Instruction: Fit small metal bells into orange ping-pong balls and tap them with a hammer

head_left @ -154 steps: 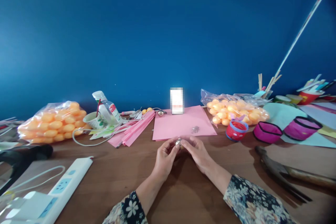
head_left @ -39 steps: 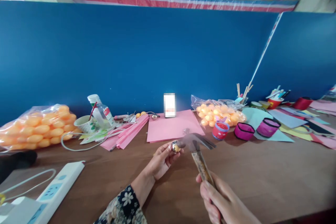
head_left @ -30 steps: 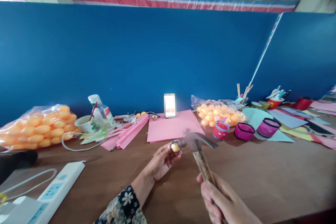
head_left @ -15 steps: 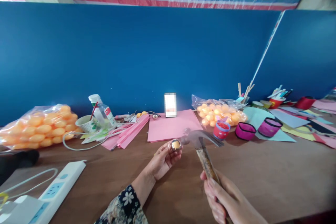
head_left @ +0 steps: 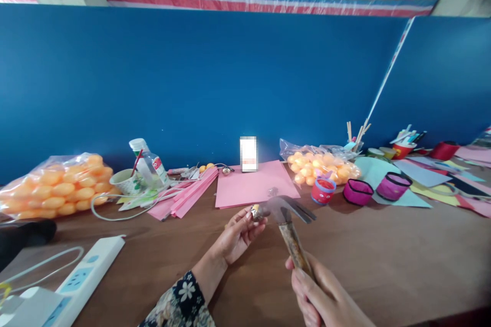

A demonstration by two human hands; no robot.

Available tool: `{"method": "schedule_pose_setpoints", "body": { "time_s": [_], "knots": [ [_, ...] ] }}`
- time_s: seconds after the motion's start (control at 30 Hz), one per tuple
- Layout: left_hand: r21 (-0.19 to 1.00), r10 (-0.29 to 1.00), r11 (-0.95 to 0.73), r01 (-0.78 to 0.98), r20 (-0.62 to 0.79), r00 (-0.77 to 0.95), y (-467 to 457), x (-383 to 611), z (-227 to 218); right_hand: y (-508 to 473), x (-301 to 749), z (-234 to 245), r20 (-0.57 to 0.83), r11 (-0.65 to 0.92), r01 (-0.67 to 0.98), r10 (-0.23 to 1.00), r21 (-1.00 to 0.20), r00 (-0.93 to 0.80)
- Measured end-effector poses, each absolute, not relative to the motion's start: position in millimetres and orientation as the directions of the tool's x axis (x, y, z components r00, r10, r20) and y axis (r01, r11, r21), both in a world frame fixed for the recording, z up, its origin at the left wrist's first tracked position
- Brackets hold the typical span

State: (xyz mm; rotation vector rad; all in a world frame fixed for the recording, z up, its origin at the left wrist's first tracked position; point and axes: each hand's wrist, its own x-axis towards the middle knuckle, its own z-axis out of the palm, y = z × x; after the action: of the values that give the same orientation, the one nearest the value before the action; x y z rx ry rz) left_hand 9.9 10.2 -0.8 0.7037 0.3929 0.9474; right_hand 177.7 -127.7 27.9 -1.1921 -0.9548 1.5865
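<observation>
My left hand point(head_left: 241, 232) pinches a small round thing point(head_left: 254, 211), shiny silver with a yellow-orange patch on top; its exact kind is unclear. My right hand point(head_left: 312, 288) is wrapped round the wooden handle of a claw hammer point(head_left: 293, 237). The hammer's head is raised above the table, its striking face right beside the round thing and seemingly against it. Its claw points right. Behind the hammer head, a small clear object point(head_left: 272, 191) lies on pink paper sheets point(head_left: 245, 186).
Bags of orange balls lie left point(head_left: 61, 189) and right point(head_left: 322, 163). Left stand a bottle point(head_left: 153, 163), paper cup point(head_left: 126, 182) and power strip point(head_left: 82, 271). A red cup point(head_left: 322, 190) and magenta bands point(head_left: 358, 192) sit right. A blue partition point(head_left: 230, 76) rises behind.
The hammer and my right hand have moved left, bringing the head to the round thing. The round thing has tilted slightly; its yellow-orange patch shows less. My left hand has barely moved.
</observation>
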Motion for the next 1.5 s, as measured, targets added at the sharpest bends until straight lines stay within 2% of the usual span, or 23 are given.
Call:
{"method": "schedule_pose_setpoints", "body": {
  "time_s": [0.3,0.63,0.77,0.9,1.07,1.5],
  "knots": [
    [0.677,0.856,0.402,-0.616,-0.04,0.515,13,10,-6,-129,176,33,-0.268,-0.286,-0.214,0.957,-0.934,-0.11],
    [0.661,0.831,0.43,-0.615,-0.025,0.555,9,10,3,-119,186,16,-0.271,-0.336,-0.304,0.933,-0.892,-0.236],
    [0.636,0.803,0.455,-0.623,0.009,0.596,9,8,6,-120,186,17,-0.287,-0.332,-0.295,0.94,-0.896,-0.187],
    [0.645,0.798,0.447,-0.619,0.025,0.602,9,7,3,-121,185,21,-0.26,-0.317,-0.325,0.943,-0.891,-0.209],
    [0.669,0.797,0.44,-0.599,0.015,0.603,9,8,1,-122,183,24,-0.267,-0.307,-0.293,0.949,-0.905,-0.169],
    [0.634,0.832,0.44,-0.636,-0.02,0.555,8,10,2,-129,181,34,-0.303,-0.334,-0.261,0.94,-0.906,-0.155]
  ]
}}
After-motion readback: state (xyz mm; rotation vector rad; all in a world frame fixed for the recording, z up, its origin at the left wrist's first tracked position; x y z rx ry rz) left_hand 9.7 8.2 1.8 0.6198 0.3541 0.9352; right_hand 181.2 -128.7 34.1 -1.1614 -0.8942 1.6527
